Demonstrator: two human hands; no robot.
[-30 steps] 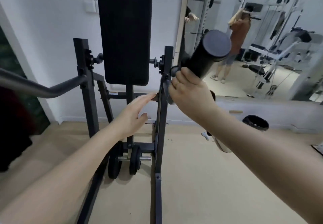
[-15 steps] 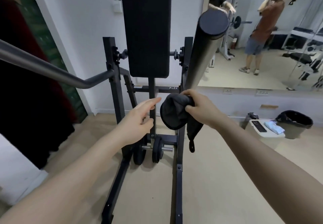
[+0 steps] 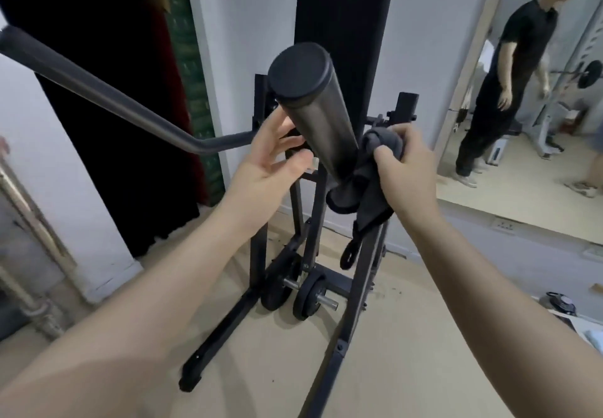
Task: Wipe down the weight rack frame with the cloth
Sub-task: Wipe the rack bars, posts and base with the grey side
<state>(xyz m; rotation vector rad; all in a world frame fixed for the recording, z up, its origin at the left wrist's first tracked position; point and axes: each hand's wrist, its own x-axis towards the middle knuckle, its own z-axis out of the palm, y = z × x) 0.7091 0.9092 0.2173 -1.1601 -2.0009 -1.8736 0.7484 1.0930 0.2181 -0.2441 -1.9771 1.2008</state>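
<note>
The black weight rack frame (image 3: pixel 257 254) stands upright in front of me, with a tall black back pad (image 3: pixel 346 10) behind it. A thick black capped bar end (image 3: pixel 310 104) points up toward me from the frame. My right hand (image 3: pixel 404 169) grips a dark grey cloth (image 3: pixel 365 183) bunched against the right side of that bar, a strap loop dangling below. My left hand (image 3: pixel 274 160) is open, its fingers touching the left side of the bar.
A bent grey handle bar (image 3: pixel 107 98) runs in from the upper left. Small weight plates (image 3: pixel 310 297) sit on a peg at the frame's base. A wall mirror (image 3: pixel 538 163) on the right shows a person standing. Beige floor lies around the frame's feet.
The view shifted right and closer. My left hand rose from the crossbar area to the bar's left side. My right hand carried the cloth up against the bar's right side.
</note>
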